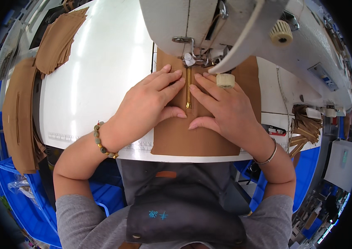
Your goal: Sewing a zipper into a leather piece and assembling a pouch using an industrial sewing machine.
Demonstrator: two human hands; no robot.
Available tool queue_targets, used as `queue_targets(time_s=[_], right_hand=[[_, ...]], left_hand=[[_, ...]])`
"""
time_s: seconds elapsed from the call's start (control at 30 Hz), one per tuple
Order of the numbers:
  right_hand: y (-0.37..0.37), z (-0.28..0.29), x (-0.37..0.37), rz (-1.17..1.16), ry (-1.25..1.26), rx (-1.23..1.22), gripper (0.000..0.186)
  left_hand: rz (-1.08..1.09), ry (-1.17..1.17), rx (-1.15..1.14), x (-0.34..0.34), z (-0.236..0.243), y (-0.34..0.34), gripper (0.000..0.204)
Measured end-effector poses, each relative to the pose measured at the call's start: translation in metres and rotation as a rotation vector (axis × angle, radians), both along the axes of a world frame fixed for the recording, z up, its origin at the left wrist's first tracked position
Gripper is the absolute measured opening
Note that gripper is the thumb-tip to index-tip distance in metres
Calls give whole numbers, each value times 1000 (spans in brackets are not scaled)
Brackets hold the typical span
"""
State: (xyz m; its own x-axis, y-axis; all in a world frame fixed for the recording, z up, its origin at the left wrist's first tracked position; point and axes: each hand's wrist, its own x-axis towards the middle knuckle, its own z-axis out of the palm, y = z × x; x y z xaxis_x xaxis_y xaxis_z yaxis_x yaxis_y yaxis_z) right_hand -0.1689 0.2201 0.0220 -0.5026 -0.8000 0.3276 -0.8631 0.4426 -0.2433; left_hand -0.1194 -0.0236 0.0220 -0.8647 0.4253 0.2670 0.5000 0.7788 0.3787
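Note:
A brown fabric panel lies flat on the white table under the head of a sewing machine. Down its middle runs a gold-toothed zipper, its metal pull toward me and its far end at the presser foot. Left of the zipper, my left hand rests on the fabric with fingers stretched out. My right hand lies on the other side, fingers spread and pressing on the panel. Both thumbs point inward, just below the zipper pull. Neither hand grips anything.
Stacked brown pieces sit at the far left, beside a longer brown panel with a slit. Brown strips lie at the right near a small red-and-black tool. Blue bins stand below the table edge.

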Motion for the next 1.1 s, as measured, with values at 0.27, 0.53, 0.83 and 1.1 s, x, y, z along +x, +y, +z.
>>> queue_targets(time_s=[0.27, 0.53, 0.83, 1.1], right_hand=[[-2, -7, -7, -37, 33, -4, 71], [-2, -10, -15, -30, 31, -14, 64], [0, -9, -8, -14, -10, -39, 59], [0, -4, -8, 16, 43, 20, 57]], left_hand=[[6, 33, -9, -7, -2, 0, 73], [27, 38, -19, -9, -3, 1, 70], [60, -40, 41, 16, -1, 7, 64], [2, 30, -103, 19, 0, 6, 65]])
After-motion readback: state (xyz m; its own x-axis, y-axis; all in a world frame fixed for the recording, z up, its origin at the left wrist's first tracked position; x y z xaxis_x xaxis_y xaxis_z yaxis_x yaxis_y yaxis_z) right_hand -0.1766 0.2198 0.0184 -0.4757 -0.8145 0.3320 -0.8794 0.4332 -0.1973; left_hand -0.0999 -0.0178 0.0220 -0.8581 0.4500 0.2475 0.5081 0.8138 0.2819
